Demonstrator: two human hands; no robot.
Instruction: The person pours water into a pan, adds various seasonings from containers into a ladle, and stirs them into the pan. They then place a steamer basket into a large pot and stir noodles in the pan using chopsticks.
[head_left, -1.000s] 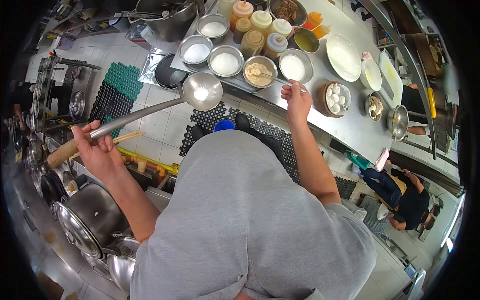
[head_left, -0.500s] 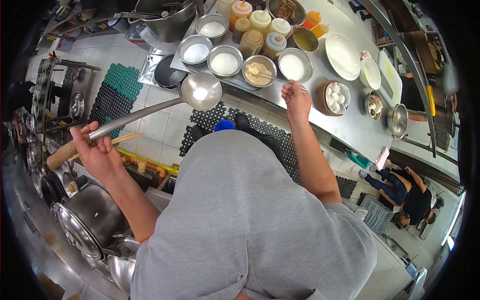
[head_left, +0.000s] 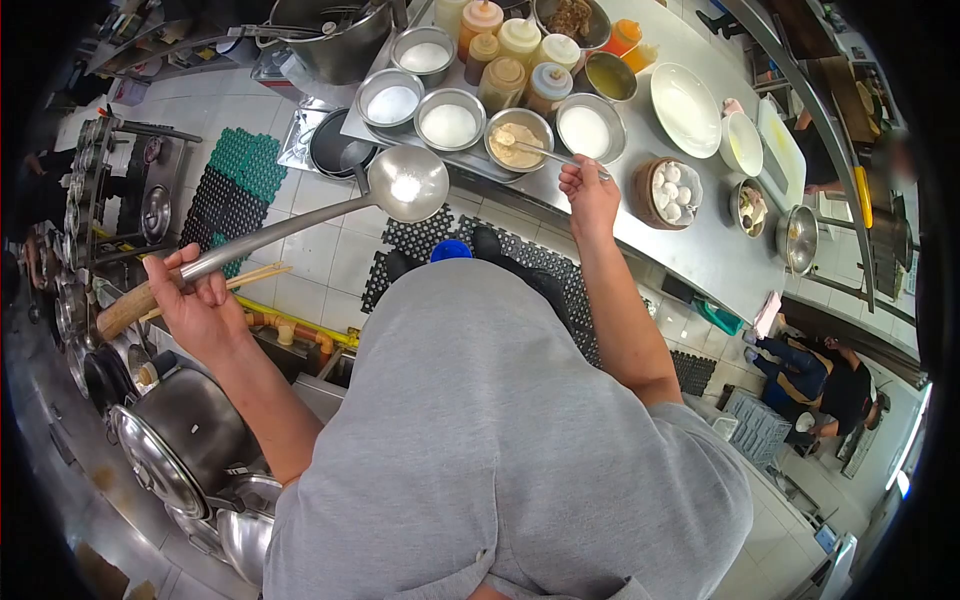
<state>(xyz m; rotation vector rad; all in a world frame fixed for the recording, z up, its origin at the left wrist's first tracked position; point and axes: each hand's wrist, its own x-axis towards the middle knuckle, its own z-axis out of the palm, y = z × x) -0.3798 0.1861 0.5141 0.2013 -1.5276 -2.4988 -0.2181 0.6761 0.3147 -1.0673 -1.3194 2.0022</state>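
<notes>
In my left hand (head_left: 207, 315) is a long-handled metal ladle (head_left: 410, 184), its round bowl hanging near the counter's front edge. A pair of chopsticks (head_left: 262, 273) sticks out from the same hand, below the ladle's handle. My right hand (head_left: 592, 200) pinches the end of a thin metal spoon (head_left: 556, 157). The spoon's tip rests in a beige powder or paste (head_left: 510, 137) inside a round metal bowl (head_left: 491, 156). Beside it, on the right, stands a metal bowl (head_left: 622, 140) of white grains, with two similar bowls to the left.
Squeeze bottles (head_left: 501, 82) crowd behind the bowls. Right of my hand sit a round basket (head_left: 645, 200) of white balls and a white oval plate (head_left: 686, 110). A lidded stockpot (head_left: 190, 430) stands at left. A person (head_left: 850, 385) is at the far right.
Both my hands keep their holds and have barely moved; the ladle's bowl shifts slightly right. The person at the far right has moved, and a white bowl now shows by their hand.
</notes>
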